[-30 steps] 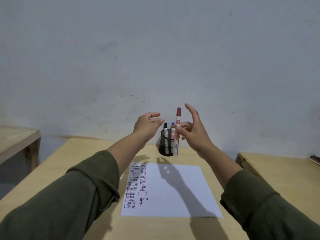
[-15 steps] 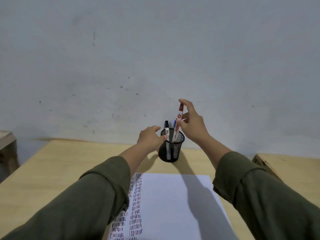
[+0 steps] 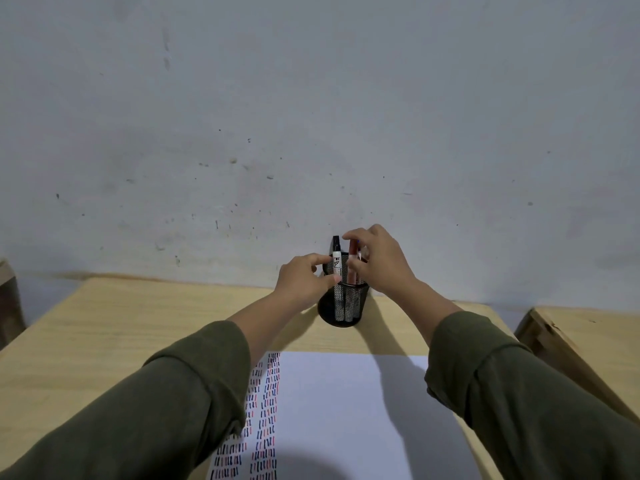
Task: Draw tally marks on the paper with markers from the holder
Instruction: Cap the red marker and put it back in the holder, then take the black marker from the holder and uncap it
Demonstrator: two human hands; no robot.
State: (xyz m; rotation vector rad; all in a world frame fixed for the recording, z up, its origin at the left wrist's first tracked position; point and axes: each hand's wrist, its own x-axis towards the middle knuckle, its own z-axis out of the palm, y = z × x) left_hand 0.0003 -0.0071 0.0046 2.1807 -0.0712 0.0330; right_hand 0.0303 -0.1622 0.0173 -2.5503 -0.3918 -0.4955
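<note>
A black mesh holder (image 3: 346,306) stands at the far edge of the wooden table (image 3: 104,327), close to the wall. A black marker (image 3: 336,259) sticks up from it. My left hand (image 3: 303,280) pinches the holder's left rim between thumb and fingers. My right hand (image 3: 379,263) is over the holder, fingers closed on a red marker (image 3: 353,271) that is sunk deep into it. A blue marker tip (image 3: 358,241) peeks out behind my right fingers. The white paper (image 3: 346,393) lies nearer me, with columns of black, red and blue tally marks (image 3: 266,403) along its left side.
A grey wall (image 3: 311,116) rises right behind the holder. A second wooden surface (image 3: 588,337) stands to the right across a gap, and another piece of furniture (image 3: 7,299) shows at the left edge. My green sleeves cover the paper's near corners.
My right hand has lowered the red marker down into the holder. My left hand moved from mid-air onto the holder's rim. The view has tilted down and closer.
</note>
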